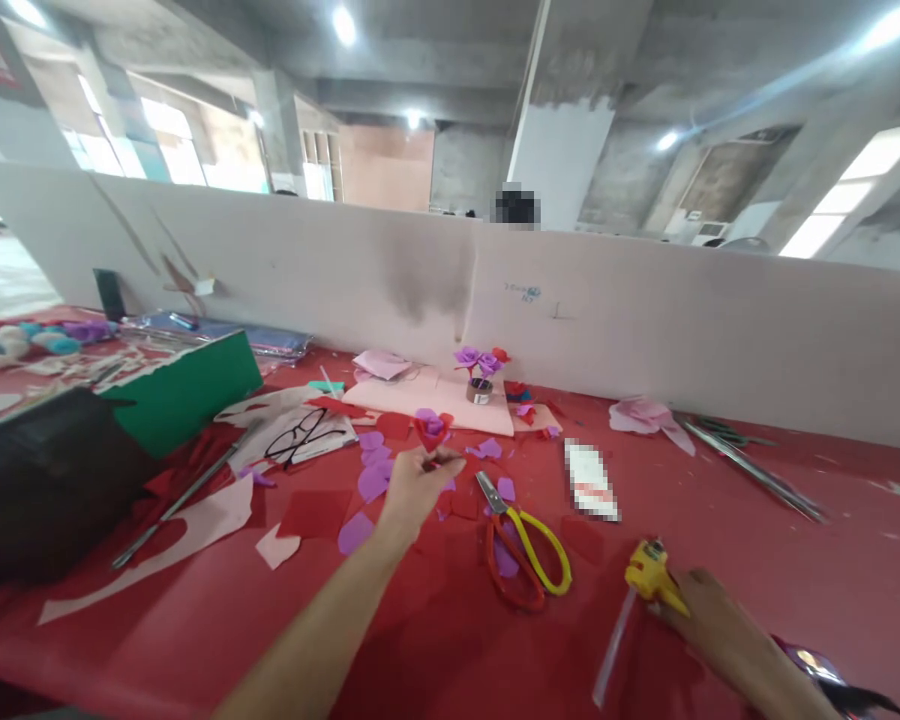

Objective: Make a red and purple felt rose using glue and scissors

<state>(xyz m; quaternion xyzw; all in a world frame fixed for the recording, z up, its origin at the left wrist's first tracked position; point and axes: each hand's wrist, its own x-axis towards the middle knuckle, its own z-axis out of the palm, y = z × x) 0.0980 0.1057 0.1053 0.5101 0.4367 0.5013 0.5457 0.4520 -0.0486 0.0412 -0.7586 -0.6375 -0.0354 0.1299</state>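
Note:
My left hand (414,482) is stretched out over the red table, fingers pinched on the stem of a small red and purple paper flower (430,427) held upright. My right hand (696,600) rests low at the right, closed on a yellow glue gun (651,575) with a clear glue stick (613,650) trailing from it. Yellow and red scissors (521,545) lie between my hands. Purple petals (375,470) and red felt squares (313,514) lie scattered around the left hand. Finished purple flowers (478,362) stand in a small metal ring farther back.
A white partition wall (645,330) runs along the table's far edge. A green board (184,392) and a black case (41,480) stand at the left, with black glasses (300,437) on paper and a metal rod (180,500). Pink foam sheet (435,400), metal rods (750,465) at right.

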